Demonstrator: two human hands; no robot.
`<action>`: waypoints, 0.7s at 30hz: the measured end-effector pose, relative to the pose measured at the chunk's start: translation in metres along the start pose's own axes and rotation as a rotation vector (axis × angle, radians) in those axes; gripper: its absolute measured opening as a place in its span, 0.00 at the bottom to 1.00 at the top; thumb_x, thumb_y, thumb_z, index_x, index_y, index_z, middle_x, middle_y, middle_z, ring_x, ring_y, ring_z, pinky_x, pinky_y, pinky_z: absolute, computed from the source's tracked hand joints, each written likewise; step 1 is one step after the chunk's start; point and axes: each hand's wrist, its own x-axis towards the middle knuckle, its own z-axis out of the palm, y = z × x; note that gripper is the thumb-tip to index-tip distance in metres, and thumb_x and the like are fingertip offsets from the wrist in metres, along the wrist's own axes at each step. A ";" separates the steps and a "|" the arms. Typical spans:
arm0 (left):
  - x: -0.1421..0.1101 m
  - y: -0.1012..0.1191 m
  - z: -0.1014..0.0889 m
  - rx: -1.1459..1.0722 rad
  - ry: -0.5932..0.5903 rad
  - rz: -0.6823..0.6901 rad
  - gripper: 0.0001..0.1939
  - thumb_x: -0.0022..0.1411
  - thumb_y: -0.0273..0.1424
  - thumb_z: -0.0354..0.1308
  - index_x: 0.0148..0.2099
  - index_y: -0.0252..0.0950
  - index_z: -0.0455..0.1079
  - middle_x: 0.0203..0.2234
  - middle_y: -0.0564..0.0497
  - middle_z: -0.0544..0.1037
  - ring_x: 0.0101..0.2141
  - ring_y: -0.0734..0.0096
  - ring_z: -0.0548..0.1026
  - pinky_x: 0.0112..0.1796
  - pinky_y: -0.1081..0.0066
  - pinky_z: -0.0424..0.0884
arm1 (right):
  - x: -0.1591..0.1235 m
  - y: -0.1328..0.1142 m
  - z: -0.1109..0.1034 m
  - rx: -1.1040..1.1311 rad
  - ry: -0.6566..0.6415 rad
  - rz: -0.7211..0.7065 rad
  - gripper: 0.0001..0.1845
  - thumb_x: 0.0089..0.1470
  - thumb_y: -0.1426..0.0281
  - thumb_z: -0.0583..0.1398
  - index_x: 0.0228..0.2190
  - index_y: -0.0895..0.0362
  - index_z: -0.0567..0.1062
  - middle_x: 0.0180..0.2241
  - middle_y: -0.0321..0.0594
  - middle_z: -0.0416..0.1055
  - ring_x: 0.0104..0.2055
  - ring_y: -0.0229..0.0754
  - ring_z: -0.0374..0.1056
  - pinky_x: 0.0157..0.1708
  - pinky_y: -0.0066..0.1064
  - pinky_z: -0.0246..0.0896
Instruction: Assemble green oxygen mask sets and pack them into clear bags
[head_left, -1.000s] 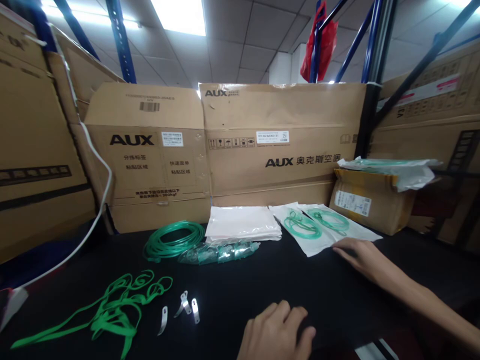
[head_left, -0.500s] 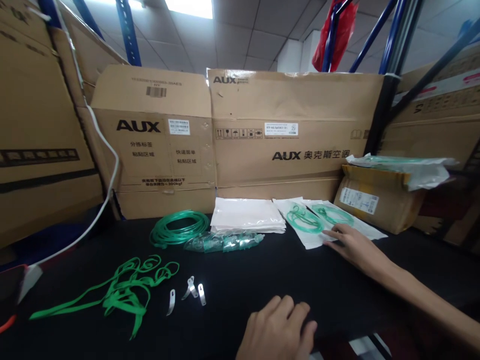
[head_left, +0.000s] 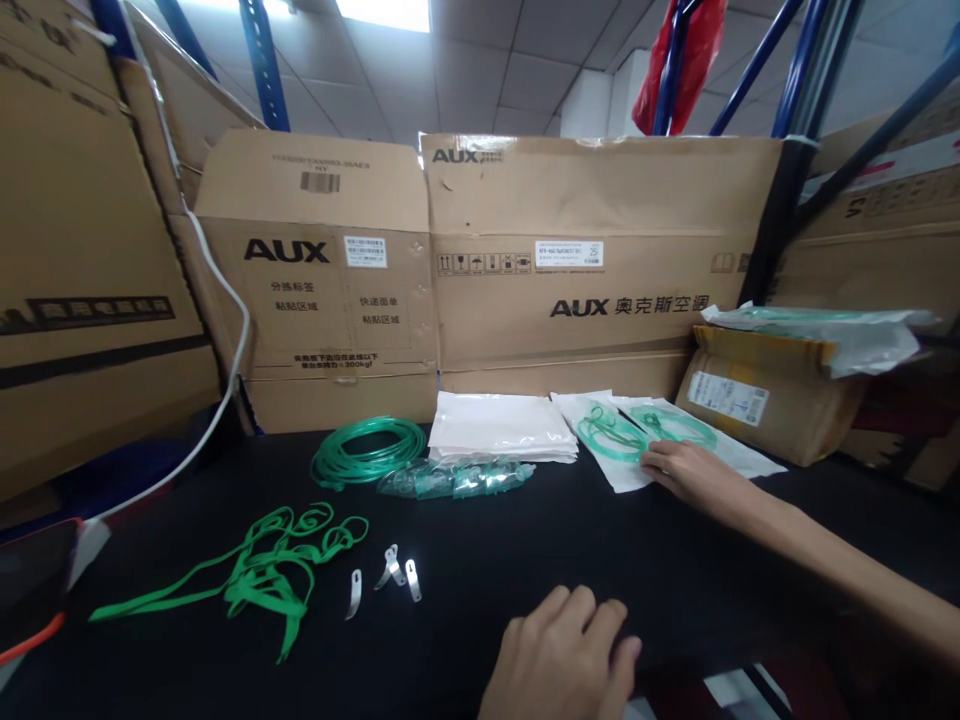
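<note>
My right hand (head_left: 694, 470) lies flat with fingers stretched on the near edge of two clear packets of coiled green tubing (head_left: 637, 435). My left hand (head_left: 562, 655) rests on the black table (head_left: 487, 560) at the front edge, fingers loosely curled, holding nothing that I can see. Left of the packets lies a stack of white flat bags (head_left: 502, 437). In front of it are clear green-tinted masks (head_left: 457, 478) and a loose coil of green tube (head_left: 367, 452). Nearer to me lie green elastic straps (head_left: 262, 575) and three small metal clips (head_left: 386, 582).
Large AUX cardboard boxes (head_left: 525, 260) wall the back of the table. A smaller carton (head_left: 765, 400) with plastic-wrapped tubing on top stands at the right. A white cable (head_left: 225, 370) hangs down at the left. Blue rack posts rise behind.
My right hand has slid forward and left from the table onto the tubing packets. The view has shifted slightly right; my left hand stays put.
</note>
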 end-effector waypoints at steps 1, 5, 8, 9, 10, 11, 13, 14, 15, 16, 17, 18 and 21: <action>0.000 0.000 0.000 0.003 0.000 0.001 0.07 0.68 0.34 0.59 0.48 0.44 0.73 0.31 0.58 0.80 0.31 0.66 0.81 0.23 0.73 0.73 | 0.000 -0.003 -0.001 -0.001 0.005 -0.003 0.14 0.70 0.68 0.54 0.33 0.59 0.75 0.34 0.39 0.73 0.33 0.40 0.71 0.36 0.35 0.66; 0.000 0.000 -0.001 0.003 -0.010 -0.008 0.08 0.68 0.33 0.60 0.49 0.44 0.73 0.31 0.57 0.80 0.32 0.68 0.81 0.24 0.74 0.73 | 0.001 -0.013 -0.005 0.014 0.012 -0.053 0.15 0.70 0.63 0.53 0.40 0.56 0.77 0.38 0.44 0.76 0.36 0.46 0.73 0.38 0.37 0.64; 0.000 0.000 -0.002 -0.002 -0.022 -0.001 0.09 0.68 0.33 0.59 0.49 0.43 0.73 0.32 0.56 0.80 0.32 0.67 0.82 0.24 0.74 0.73 | 0.003 -0.018 -0.006 0.019 0.025 -0.082 0.14 0.69 0.62 0.54 0.44 0.54 0.77 0.40 0.46 0.76 0.38 0.48 0.74 0.39 0.38 0.62; 0.000 0.000 -0.002 -0.001 -0.023 0.002 0.08 0.68 0.33 0.59 0.49 0.43 0.73 0.32 0.56 0.80 0.32 0.67 0.82 0.25 0.74 0.74 | 0.004 -0.019 -0.006 0.019 0.030 -0.089 0.14 0.69 0.63 0.53 0.42 0.54 0.78 0.38 0.45 0.76 0.38 0.48 0.74 0.39 0.38 0.61; 0.000 0.001 -0.002 0.000 -0.022 0.004 0.08 0.68 0.33 0.59 0.49 0.43 0.73 0.32 0.56 0.80 0.32 0.67 0.82 0.25 0.73 0.74 | 0.005 -0.020 -0.006 0.019 0.035 -0.096 0.15 0.69 0.64 0.53 0.39 0.54 0.78 0.36 0.44 0.75 0.37 0.48 0.73 0.39 0.38 0.60; 0.000 0.001 -0.003 0.002 -0.021 0.005 0.08 0.68 0.34 0.58 0.49 0.43 0.73 0.32 0.56 0.80 0.32 0.66 0.82 0.24 0.73 0.74 | 0.005 -0.021 -0.005 0.020 0.040 -0.101 0.15 0.69 0.65 0.52 0.37 0.54 0.78 0.33 0.43 0.74 0.37 0.48 0.73 0.40 0.37 0.59; 0.000 0.001 -0.003 0.009 -0.016 0.002 0.08 0.69 0.34 0.58 0.49 0.43 0.73 0.32 0.57 0.80 0.32 0.65 0.82 0.24 0.72 0.75 | 0.004 -0.023 -0.005 0.024 0.053 -0.091 0.16 0.68 0.67 0.52 0.32 0.54 0.76 0.30 0.42 0.73 0.34 0.47 0.72 0.39 0.37 0.59; 0.000 0.001 -0.003 0.012 -0.015 -0.001 0.08 0.69 0.34 0.58 0.49 0.44 0.72 0.32 0.57 0.80 0.32 0.65 0.82 0.24 0.72 0.75 | 0.004 -0.023 -0.005 0.025 0.064 -0.070 0.16 0.68 0.68 0.51 0.31 0.54 0.75 0.28 0.42 0.73 0.32 0.46 0.71 0.37 0.37 0.58; 0.000 0.001 -0.003 0.013 -0.017 -0.006 0.08 0.69 0.34 0.58 0.49 0.44 0.72 0.32 0.58 0.80 0.32 0.65 0.82 0.24 0.72 0.75 | 0.002 -0.024 -0.005 0.027 0.078 -0.038 0.16 0.68 0.69 0.50 0.31 0.54 0.74 0.27 0.42 0.72 0.30 0.46 0.71 0.34 0.36 0.58; 0.000 0.002 -0.003 0.013 -0.018 -0.011 0.08 0.68 0.34 0.59 0.49 0.44 0.72 0.32 0.58 0.80 0.32 0.64 0.82 0.24 0.72 0.74 | 0.001 -0.024 -0.006 0.029 0.097 0.004 0.16 0.68 0.70 0.49 0.32 0.54 0.73 0.26 0.42 0.72 0.27 0.46 0.70 0.31 0.35 0.56; 0.000 0.002 -0.003 0.010 -0.020 -0.015 0.08 0.68 0.34 0.59 0.49 0.44 0.72 0.32 0.58 0.80 0.32 0.64 0.82 0.24 0.72 0.74 | 0.000 -0.024 -0.007 0.033 0.121 0.054 0.16 0.68 0.70 0.48 0.33 0.54 0.73 0.26 0.42 0.72 0.25 0.46 0.68 0.27 0.35 0.55; -0.001 0.002 -0.002 0.007 -0.021 -0.017 0.08 0.68 0.34 0.59 0.49 0.44 0.72 0.32 0.58 0.80 0.32 0.64 0.82 0.24 0.72 0.74 | -0.001 -0.024 -0.008 0.040 0.149 0.105 0.15 0.68 0.69 0.47 0.36 0.54 0.72 0.26 0.42 0.73 0.23 0.46 0.67 0.25 0.34 0.53; -0.001 0.002 -0.001 0.002 -0.012 -0.014 0.08 0.68 0.34 0.59 0.49 0.44 0.72 0.32 0.58 0.80 0.32 0.65 0.82 0.24 0.72 0.73 | -0.003 -0.022 -0.009 0.084 0.229 0.217 0.15 0.70 0.65 0.46 0.41 0.54 0.70 0.31 0.45 0.77 0.24 0.46 0.69 0.23 0.33 0.56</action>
